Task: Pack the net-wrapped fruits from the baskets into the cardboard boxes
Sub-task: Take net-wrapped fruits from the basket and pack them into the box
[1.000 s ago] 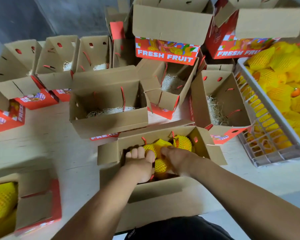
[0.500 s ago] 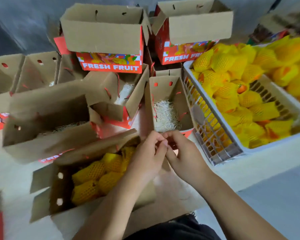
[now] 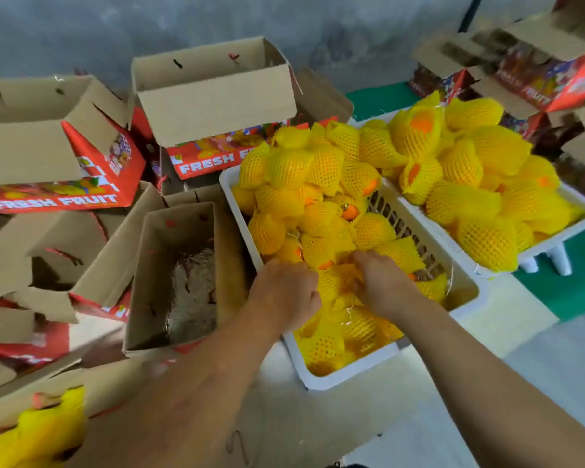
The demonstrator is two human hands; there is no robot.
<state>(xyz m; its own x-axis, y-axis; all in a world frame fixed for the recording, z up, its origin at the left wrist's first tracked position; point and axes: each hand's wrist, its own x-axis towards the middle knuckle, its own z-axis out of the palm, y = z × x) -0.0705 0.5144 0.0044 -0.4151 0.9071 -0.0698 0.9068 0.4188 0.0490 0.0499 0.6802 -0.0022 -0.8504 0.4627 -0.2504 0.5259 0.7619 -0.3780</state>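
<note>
Two hands reach into the near basket (image 3: pixel 345 376) of wrapped fruits (image 3: pixel 318 184), the left hand (image 3: pixel 284 292) beside the right hand (image 3: pixel 382 285). A second basket (image 3: pixel 554 244), heaped with fruit, stands just right of the first. An open box (image 3: pixel 179 278) sits just left of the near basket, with more boxes (image 3: pixel 213 92) behind it and to its left. A filled box (image 3: pixel 31 430) lies at near left.

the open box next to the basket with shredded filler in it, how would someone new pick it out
Start at the white basket where both hands reach into yellow fruit. Touching its left wall stands a narrow open cardboard box. Unlike the boxes around it, it shows pale shredded filler at the bottom and no fruit.
</note>
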